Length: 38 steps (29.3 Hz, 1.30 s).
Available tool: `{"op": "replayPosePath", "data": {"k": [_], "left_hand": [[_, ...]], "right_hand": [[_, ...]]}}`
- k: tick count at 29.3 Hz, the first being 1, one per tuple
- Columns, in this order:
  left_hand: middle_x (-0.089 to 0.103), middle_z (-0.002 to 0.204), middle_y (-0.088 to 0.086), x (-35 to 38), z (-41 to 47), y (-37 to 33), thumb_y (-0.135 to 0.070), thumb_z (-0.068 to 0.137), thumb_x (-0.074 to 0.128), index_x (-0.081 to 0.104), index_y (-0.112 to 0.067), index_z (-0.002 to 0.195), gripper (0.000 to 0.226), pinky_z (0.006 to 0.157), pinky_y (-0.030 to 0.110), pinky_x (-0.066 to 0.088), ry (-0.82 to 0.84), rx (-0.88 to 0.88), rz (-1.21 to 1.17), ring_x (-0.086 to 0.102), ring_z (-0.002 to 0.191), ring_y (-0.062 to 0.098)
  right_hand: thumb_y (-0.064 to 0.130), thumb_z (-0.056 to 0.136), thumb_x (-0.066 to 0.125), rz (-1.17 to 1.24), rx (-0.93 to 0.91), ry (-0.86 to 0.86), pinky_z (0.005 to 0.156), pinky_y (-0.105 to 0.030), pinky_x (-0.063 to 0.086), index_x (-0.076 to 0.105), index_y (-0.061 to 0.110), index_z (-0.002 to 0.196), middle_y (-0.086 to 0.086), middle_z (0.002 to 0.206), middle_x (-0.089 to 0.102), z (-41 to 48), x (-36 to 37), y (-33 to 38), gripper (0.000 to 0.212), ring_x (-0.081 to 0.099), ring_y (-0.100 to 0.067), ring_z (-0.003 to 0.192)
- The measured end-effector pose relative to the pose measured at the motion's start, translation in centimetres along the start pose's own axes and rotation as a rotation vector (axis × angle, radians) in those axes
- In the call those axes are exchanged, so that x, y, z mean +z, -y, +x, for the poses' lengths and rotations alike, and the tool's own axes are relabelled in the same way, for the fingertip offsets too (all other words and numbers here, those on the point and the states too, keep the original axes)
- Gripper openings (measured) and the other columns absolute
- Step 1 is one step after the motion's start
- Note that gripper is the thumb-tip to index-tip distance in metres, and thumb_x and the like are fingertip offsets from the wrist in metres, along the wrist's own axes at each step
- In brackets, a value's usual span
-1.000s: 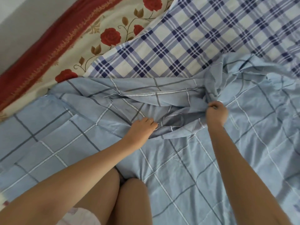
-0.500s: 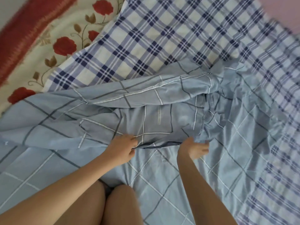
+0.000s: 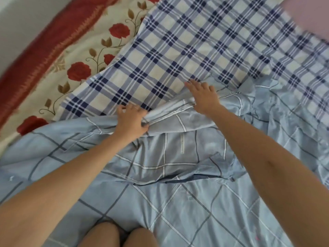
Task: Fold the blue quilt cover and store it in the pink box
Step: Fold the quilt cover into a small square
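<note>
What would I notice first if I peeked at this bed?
A big light-blue quilt cover fills the near half of the picture. The left hand grips a bunched fold of it in the middle, and the right hand lies with straight fingers on its far edge. Behind lie a blue-checked sheet and, at far left, a cloth with red roses.

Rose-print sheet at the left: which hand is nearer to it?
Left. The left hand grips a bunched fold of the blue quilt cover, right of the rose-print sheet across plaid fabric; the right hand lies flat farther right.
</note>
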<state>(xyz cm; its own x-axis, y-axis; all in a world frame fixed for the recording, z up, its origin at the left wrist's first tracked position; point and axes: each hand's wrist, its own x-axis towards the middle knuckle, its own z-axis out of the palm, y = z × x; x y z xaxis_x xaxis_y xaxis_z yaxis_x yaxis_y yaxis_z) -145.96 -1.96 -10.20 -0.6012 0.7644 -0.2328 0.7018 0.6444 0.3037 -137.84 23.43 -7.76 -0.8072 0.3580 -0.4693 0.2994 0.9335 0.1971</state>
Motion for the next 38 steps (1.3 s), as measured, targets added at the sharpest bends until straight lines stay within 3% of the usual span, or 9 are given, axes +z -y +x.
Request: {"op": "replayPosePath", "data": {"k": [4, 9, 13, 17, 22, 26, 32, 35, 38], "left_hand": [[0.056, 0.097, 0.012, 2.1, -3.3, -0.8, 0.007, 0.059, 0.076, 0.067, -0.008, 0.095, 0.040, 0.068, 0.040, 0.051, -0.114, 0.370, -0.052, 0.056, 0.085, 0.031], [0.055, 0.106, 0.013, 4.2, -6.4, 0.6, 0.006, 0.064, 0.075, 0.064, -0.006, 0.094, 0.034, 0.061, 0.038, 0.055, -0.118, 0.357, -0.141, 0.058, 0.089, 0.028], [0.049, 0.128, 0.015, 3.3, -6.4, 0.6, -0.027, 0.073, 0.071, 0.055, -0.013, 0.121, 0.053, 0.094, 0.046, 0.033, -0.196, 0.143, -0.083, 0.047, 0.114, 0.033], [0.047, 0.140, 0.006, 3.0, -4.5, 1.1, -0.059, 0.074, 0.064, 0.042, -0.018, 0.138, 0.079, 0.104, 0.050, 0.021, 0.012, -0.066, -0.122, 0.041, 0.130, 0.027], [0.061, 0.102, 0.009, 1.6, -2.9, 0.7, -0.011, 0.070, 0.076, 0.060, -0.011, 0.113, 0.046, 0.073, 0.038, 0.046, 0.039, 0.152, -0.287, 0.061, 0.090, 0.031], [0.055, 0.114, 0.012, 1.0, -3.9, -1.2, 0.007, 0.065, 0.072, 0.055, -0.014, 0.119, 0.060, 0.050, 0.035, 0.050, 0.094, 0.278, -0.289, 0.056, 0.064, 0.019], [0.058, 0.122, 0.013, 1.3, -5.8, -1.1, 0.013, 0.058, 0.074, 0.061, -0.021, 0.123, 0.075, 0.040, 0.022, 0.040, 0.100, 0.368, -0.282, 0.057, 0.057, 0.018], [0.064, 0.113, 0.013, 0.8, -6.0, -1.4, 0.012, 0.063, 0.074, 0.064, -0.017, 0.121, 0.067, 0.058, 0.033, 0.056, -0.001, 0.342, -0.304, 0.068, 0.081, 0.029], [0.063, 0.109, 0.014, 0.0, -6.0, -2.1, 0.013, 0.067, 0.068, 0.066, -0.016, 0.117, 0.058, 0.065, 0.039, 0.056, -0.105, 0.388, -0.290, 0.065, 0.085, 0.031]], "right_hand": [[0.011, 0.090, 0.052, -0.192, -0.217, 0.020, 0.114, -0.045, 0.010, 0.051, 0.019, 0.124, -0.009, 0.117, 0.062, 0.5, -0.5, 0.9, 0.035, 0.043, -0.027, 0.123], [0.002, 0.064, 0.064, -0.213, -0.346, -0.371, 0.095, -0.044, 0.031, 0.064, 0.013, 0.085, -0.008, 0.079, 0.062, -4.2, 2.1, -0.6, 0.023, 0.056, -0.028, 0.083], [0.012, 0.054, 0.079, -0.144, -0.630, -0.259, 0.078, -0.039, 0.050, 0.070, 0.011, 0.096, -0.010, 0.099, 0.063, -9.2, 6.2, -1.1, 0.043, 0.061, -0.027, 0.083], [0.043, 0.062, 0.076, -0.122, -0.574, 0.006, 0.077, -0.037, 0.051, 0.066, 0.015, 0.097, -0.014, 0.124, 0.058, -12.1, 8.4, -0.7, 0.047, 0.064, -0.030, 0.097], [0.022, 0.076, 0.045, 0.061, -0.243, -0.229, 0.093, -0.042, 0.041, 0.057, 0.010, 0.116, -0.013, 0.139, 0.049, -10.7, 6.4, 1.1, 0.043, 0.053, -0.033, 0.116], [0.014, 0.080, 0.061, -0.013, -0.152, 0.164, 0.114, -0.049, -0.001, 0.033, 0.016, 0.143, -0.004, 0.134, 0.052, -8.8, 4.7, 0.8, 0.069, 0.033, -0.027, 0.135], [0.010, 0.087, 0.052, 0.027, -0.233, -0.030, 0.109, -0.042, 0.019, 0.061, 0.018, 0.107, -0.001, 0.101, 0.067, -8.0, 2.1, 0.4, 0.023, 0.057, -0.023, 0.104], [0.010, 0.090, 0.053, 0.132, -0.076, -0.181, 0.108, -0.040, 0.025, 0.060, 0.018, 0.116, -0.002, 0.096, 0.067, -6.1, -0.3, -0.7, 0.028, 0.060, -0.026, 0.099], [0.011, 0.089, 0.057, 0.199, -0.131, -0.028, 0.093, -0.039, 0.042, 0.028, 0.023, 0.146, -0.001, 0.077, 0.059, -3.7, -2.5, -1.2, 0.065, 0.061, -0.027, 0.082]]}}
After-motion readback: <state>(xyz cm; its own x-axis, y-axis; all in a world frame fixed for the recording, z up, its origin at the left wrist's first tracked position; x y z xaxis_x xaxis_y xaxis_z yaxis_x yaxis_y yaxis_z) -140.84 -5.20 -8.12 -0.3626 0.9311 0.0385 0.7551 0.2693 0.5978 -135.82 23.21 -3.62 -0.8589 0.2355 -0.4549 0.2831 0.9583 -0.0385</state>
